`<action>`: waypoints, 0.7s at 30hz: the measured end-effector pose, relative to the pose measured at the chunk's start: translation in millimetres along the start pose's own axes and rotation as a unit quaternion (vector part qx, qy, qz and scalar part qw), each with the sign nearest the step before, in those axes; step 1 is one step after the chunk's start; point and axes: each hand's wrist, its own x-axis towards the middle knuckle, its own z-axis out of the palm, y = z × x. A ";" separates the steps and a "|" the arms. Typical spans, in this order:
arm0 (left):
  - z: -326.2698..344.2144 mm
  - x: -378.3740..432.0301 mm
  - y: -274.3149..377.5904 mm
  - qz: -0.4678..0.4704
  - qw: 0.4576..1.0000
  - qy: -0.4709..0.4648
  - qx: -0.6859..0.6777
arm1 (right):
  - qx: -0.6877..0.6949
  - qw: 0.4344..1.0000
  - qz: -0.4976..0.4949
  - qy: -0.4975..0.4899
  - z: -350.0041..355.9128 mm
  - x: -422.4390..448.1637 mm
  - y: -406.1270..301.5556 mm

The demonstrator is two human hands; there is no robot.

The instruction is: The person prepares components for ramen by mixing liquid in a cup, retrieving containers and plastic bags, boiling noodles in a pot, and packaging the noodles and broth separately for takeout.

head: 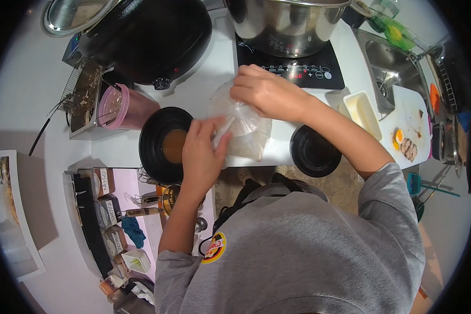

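Observation:
A clear plastic bag (251, 135) with pale contents lies at the counter's front edge, its neck gathered. My right hand (257, 92) grips the gathered top of the bag with curled fingers. My left hand (206, 145), slightly blurred, is at the bag's left side with thumb and fingers apart; whether it touches the plastic is unclear. Just left of it stands a black bowl (153, 145) with brown liquid (174, 146) in it, partly hidden by that hand. Beneath my right forearm, near the front edge, sits a round black bowl or lid (316, 151).
A steel pot (290, 27) stands on a lit induction cooker (298, 74). Leftward are a black cooker (149, 39), a pink container (135, 106) and a fryer (84, 102). Rightward are a white tray (361, 115), a cutting board (408, 106) with halved egg and meat, and a sink (388, 59).

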 end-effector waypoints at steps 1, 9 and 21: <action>0.7 8.1 4.7 0.006 1.000 -0.003 -0.004 | -0.008 0.999 -0.024 -0.034 -6.3 7.8 -8.2; 20.4 45.7 -24.6 0.038 0.956 -0.083 -0.277 | -0.056 0.978 0.144 0.140 -36.2 -11.8 -56.8; -74.9 54.9 43.2 0.233 0.913 -0.191 -0.274 | -0.209 0.486 0.744 0.408 71.6 -278.3 -405.9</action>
